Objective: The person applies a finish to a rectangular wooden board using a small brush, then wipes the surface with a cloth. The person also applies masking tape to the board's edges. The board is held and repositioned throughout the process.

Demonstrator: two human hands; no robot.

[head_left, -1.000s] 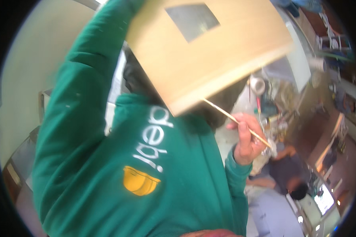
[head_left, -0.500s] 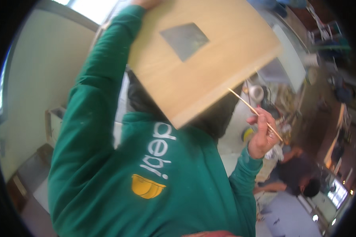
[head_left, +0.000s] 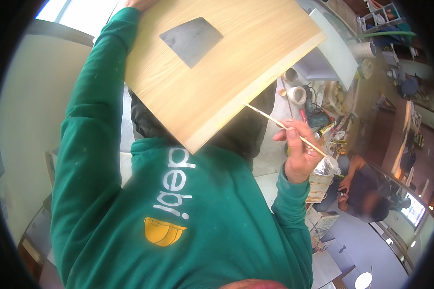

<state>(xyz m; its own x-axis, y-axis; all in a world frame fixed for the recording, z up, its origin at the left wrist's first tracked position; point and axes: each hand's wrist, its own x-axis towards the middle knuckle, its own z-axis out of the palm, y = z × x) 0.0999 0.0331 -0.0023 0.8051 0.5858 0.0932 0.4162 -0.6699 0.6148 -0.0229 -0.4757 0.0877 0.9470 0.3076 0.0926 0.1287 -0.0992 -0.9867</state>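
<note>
I see the right hand pinched closed on a stick, tip at the near edge of the board, before the green sweater. The cropped left hand's grip I can't tell.

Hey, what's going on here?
Someone in a green sweatshirt has a wooden board with a grey patch in front of them. The left hand, mostly cut off, is at the board's side. The right hand holds a thin stick, its tip at or very near the board's pale edge. Another person in dark clothes is off to the right.
</note>
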